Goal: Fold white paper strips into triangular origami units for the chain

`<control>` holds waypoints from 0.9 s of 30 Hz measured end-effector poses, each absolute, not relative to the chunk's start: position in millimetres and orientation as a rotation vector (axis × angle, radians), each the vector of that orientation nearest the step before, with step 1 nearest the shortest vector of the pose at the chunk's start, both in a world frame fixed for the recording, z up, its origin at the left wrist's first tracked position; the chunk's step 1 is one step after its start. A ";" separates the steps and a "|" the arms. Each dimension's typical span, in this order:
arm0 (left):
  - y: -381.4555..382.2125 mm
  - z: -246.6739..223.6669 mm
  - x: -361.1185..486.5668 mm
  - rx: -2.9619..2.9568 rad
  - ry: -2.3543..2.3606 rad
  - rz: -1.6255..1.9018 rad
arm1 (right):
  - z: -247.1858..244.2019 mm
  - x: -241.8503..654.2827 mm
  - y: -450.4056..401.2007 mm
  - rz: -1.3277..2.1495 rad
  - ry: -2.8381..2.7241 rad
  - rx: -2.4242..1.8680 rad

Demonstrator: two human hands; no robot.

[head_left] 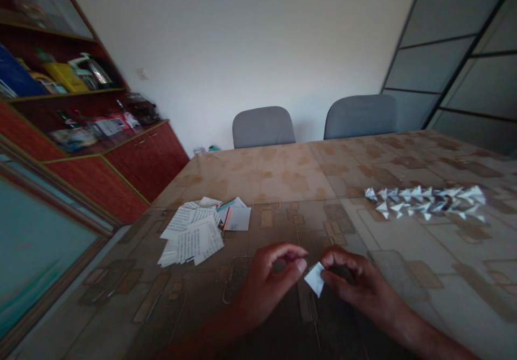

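Note:
A small folded white paper piece (315, 279) is pinched between the thumb and fingers of my right hand (355, 279), above the near part of the table. Just left of the paper, my left hand (272, 274) has its thumb and forefinger apart, with a gap between them and nothing held. A loose pile of printed paper rectangles (194, 233) lies on the table to the left. Over on the right, several folded pointed paper pieces (428, 201) stand in rows.
The patterned table (291, 179) stretches back to two grey chairs (264, 127) by the wall. At the left stands a reddish wooden cabinet (141, 160) with a kettle, bottles and bags on its shelves. Grey sliding panels (440, 63) are at the back right.

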State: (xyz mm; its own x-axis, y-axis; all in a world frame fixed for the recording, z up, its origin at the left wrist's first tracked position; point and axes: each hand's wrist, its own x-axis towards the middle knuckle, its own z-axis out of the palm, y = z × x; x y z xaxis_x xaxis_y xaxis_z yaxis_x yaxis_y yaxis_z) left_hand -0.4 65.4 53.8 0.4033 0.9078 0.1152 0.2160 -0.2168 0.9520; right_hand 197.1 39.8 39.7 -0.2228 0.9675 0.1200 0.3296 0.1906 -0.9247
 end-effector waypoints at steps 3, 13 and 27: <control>69.6 55.3 -0.4 1.710 0.944 0.831 | 37.2 198.1 39.9 1.021 -1.774 -1.268; 66.8 45.7 9.5 1.434 1.002 0.782 | 30.1 193.3 39.8 1.282 -1.572 -1.180; 67.4 42.1 1.8 1.805 1.047 0.998 | 36.8 204.6 40.6 1.156 -1.788 -1.315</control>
